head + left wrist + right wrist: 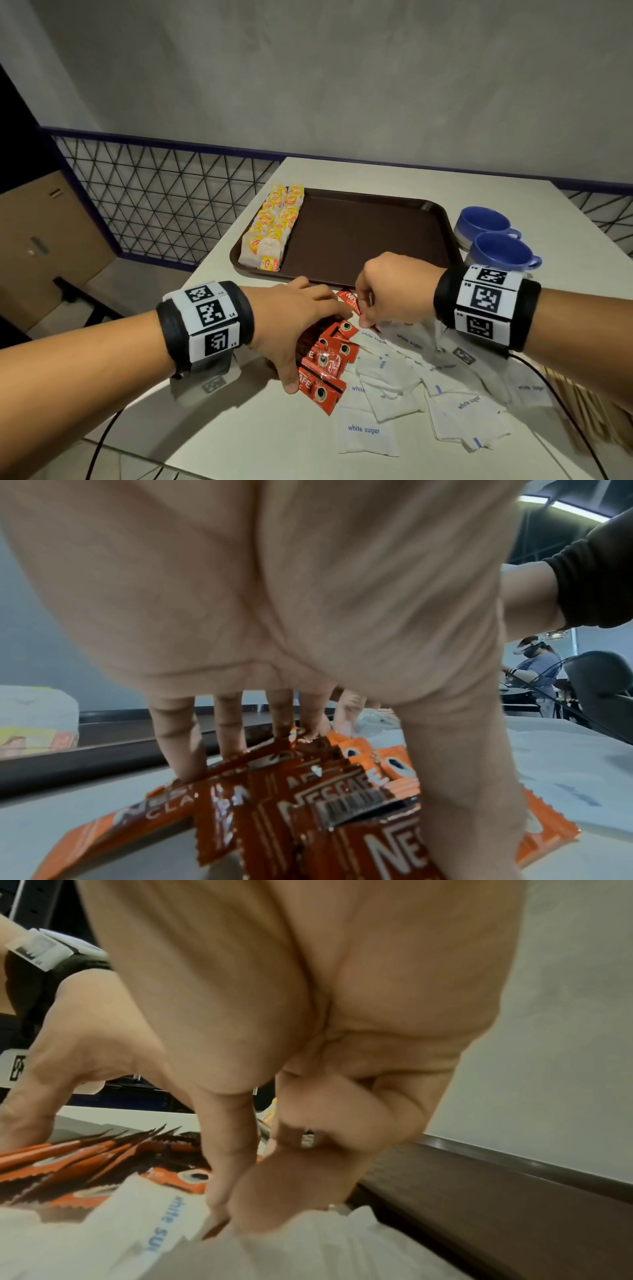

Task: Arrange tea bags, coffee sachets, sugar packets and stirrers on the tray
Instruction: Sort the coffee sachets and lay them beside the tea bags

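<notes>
1. While the table [394, 174] carries every item, only one group sits on the brown tray [370, 233]; the rest of the tray floor is bare.
2. Tea bags [274, 226] lie in overlapping rows along the tray's left edge. Judgement: this group is done.
3. Sugar packets [445, 390] lie scattered on the table, near the tray's front edge and to the right of the coffee. Judgement: not yet arranged.
4. Coffee sachets [325, 363] form a fanned stack on the table, just in front of the tray. Judgement: this is the group in hand and is next to go on the tray.
5. Stirrers [589, 401], apparently the pale wooden sticks at the right edge of the head view, remain on the table.
6. Two blue cups [493, 236] stand beside the tray's right rim.
7. Left hand [294, 325]: fingers spread over the sachet stack, thumb at its near end, grasping the fan from both ends.
8. Right hand [390, 291]: fingers curled, thumb and forefinger pinching at the far end of the sachets, where they meet a sugar packet. Which item is pinched cannot be told.
</notes>
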The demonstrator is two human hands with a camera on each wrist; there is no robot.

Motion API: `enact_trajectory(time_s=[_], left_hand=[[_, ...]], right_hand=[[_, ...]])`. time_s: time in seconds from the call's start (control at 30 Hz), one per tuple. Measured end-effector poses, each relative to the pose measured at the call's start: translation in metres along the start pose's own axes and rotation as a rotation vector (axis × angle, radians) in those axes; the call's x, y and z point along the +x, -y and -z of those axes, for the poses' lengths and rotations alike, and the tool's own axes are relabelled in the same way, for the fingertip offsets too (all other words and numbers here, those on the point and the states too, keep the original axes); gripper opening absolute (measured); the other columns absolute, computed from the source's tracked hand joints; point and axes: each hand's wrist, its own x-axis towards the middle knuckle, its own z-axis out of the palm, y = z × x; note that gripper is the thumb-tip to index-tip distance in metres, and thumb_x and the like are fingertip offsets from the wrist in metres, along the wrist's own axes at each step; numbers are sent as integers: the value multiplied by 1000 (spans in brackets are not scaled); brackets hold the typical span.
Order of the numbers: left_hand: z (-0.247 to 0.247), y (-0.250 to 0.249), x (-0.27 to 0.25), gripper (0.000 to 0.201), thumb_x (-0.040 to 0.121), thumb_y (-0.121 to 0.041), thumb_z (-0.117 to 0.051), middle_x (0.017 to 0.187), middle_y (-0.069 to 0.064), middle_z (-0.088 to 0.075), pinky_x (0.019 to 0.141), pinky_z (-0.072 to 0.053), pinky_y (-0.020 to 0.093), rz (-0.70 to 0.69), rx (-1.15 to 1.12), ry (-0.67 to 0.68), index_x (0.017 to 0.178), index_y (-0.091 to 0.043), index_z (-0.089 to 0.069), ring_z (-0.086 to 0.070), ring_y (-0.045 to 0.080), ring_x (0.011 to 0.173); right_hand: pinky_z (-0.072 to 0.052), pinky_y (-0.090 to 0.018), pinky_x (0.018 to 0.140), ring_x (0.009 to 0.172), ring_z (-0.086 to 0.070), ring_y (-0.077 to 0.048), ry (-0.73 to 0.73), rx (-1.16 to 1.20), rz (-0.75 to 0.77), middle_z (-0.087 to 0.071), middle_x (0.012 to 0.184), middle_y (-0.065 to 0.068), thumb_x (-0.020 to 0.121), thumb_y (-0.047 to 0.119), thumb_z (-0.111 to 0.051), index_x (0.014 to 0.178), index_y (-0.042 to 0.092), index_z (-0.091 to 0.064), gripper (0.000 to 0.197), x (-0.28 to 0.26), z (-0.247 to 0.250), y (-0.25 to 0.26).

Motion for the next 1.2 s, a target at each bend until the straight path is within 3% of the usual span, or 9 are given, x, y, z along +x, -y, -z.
enact_trajectory(time_s=[0.13, 0.2, 0.3, 0.4, 0.53, 0.67, 0.8, 1.03, 1.2], left_hand=[[-4, 6, -3, 129, 58, -41, -98, 141, -10, -36, 107, -44, 37, 61, -112, -57, 158, -37, -17, -40, 14, 129], [-4, 7, -2, 126, 56, -37, -100, 137, -9, -41, 100, -47, 32, 94, -122, -93, 157, -30, -23, -50, 15, 123], [-6, 9, 0, 111, 56, -38, -99, 131, -7, -50, 98, -50, 33, 97, -119, -129, 148, -27, -38, -56, 16, 115], [-8, 10, 1, 101, 58, -37, -99, 121, -5, -60, 89, -51, 32, 115, -167, -163, 139, -26, -39, -60, 17, 107], [-11, 12, 0, 80, 62, -40, -96, 101, -14, -54, 77, -45, 26, 134, -181, -166, 125, -27, -49, -58, 14, 94], [-14, 10, 3, 46, 73, -40, -87, 99, -9, -62, 74, -45, 28, 98, -180, -163, 107, -29, -58, -60, 16, 91], [-18, 6, 5, 37, 79, -37, -81, 100, -7, -62, 72, -42, 27, 90, -234, -154, 102, -34, -51, -60, 15, 87], [-16, 1, 4, 31, 79, -43, -78, 96, -4, -55, 69, -40, 28, 92, -196, -146, 94, -34, -52, -57, 16, 85], [-14, 1, 2, 32, 81, -35, -79, 83, -9, -59, 59, -37, 22, 125, -218, -156, 98, -32, -52, -56, 8, 73]], right_hand=[[-63, -31, 68, 64, -68, -7, -17, 73, 31, -70, 72, 7, 84, 21, -86, 94, 20, -72, 17, 1, -1, 1], [-64, -38, 73, 70, -71, -12, -29, 74, 41, -70, 77, 6, 80, 15, -88, 95, 20, -68, 25, 3, -1, 1], [-64, -44, 76, 80, -74, -21, -37, 106, 19, -72, 82, 2, 78, 9, -87, 94, 19, -68, 26, 3, -1, 1], [-64, -38, 74, 81, -73, -20, -42, 107, 19, -72, 82, 2, 83, 6, -78, 93, 17, -75, 15, -1, 3, -1], [-65, -35, 74, 79, -73, -16, -71, 121, 20, -75, 84, 3, 87, 7, -70, 93, 18, -79, 15, -11, 10, -10], [-63, -27, 76, 76, -74, -6, -119, 258, 30, -76, 81, 9, 90, 12, -74, 93, 25, -78, 14, -19, 12, -18], [-52, -18, 66, 70, -70, -1, -184, 354, 27, -73, 74, 13, 90, 16, -75, 89, 29, -78, 13, -26, 8, -20], [-58, -20, 68, 73, -71, -4, -193, 414, 42, -73, 81, 11, 91, 24, -77, 90, 32, -74, 8, -36, 8, -18], [-66, -35, 69, 76, -76, -17, -199, 488, 73, -72, 92, -3, 88, 13, -79, 103, 26, -64, 25, -41, 7, -17]])
